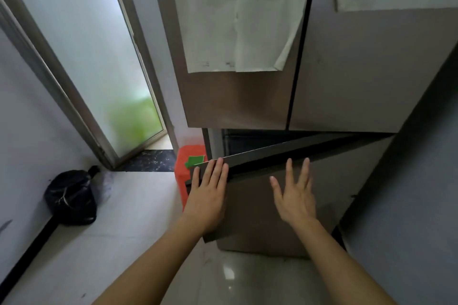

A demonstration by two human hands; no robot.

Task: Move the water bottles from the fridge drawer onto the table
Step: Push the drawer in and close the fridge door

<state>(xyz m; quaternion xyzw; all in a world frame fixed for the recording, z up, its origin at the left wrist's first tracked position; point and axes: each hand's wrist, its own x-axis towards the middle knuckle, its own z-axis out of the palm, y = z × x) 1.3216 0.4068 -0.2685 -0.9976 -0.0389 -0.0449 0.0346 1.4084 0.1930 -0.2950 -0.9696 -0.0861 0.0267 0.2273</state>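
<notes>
- Your left hand [208,195] lies flat on the upper left corner of the flat grey-brown fridge drawer front [260,213]. Its fingers are straight and close together, with the tips at the panel's top edge.
- Your right hand [295,195] is in front of the drawer front's upper middle. Its fingers are straight, spread apart and holding nothing. You cannot tell whether it touches the panel.
- The drawer front stands ajar, with a dark gap above its top edge. No water bottles show; presumably they are inside, behind the drawer front. The table is not in view.
- Handling, as a judgement:
  - The drawer front is a stiff, smooth panel and likely heavy if loaded, so hook your fingers over its top edge.
  - Full bottles will have some weight and come out cold, perhaps damp and slippery.
  - Thin plastic gives when squeezed, so wrap your hand round the mid-body or neck of each bottle rather than pinching it.
- Writing:
  - The white paper sheets [235,20] on the fridge door above the drawer front carry faint print that is too small to read.
  - No brand mark shows on the fridge.
- An orange-red plastic box [182,173] with a green patch [194,161] sits just left of the drawer front. No text can be made out on it.
- A tied black plastic bag [70,199] sits well left of the drawer front, on the floor by the wall.
</notes>
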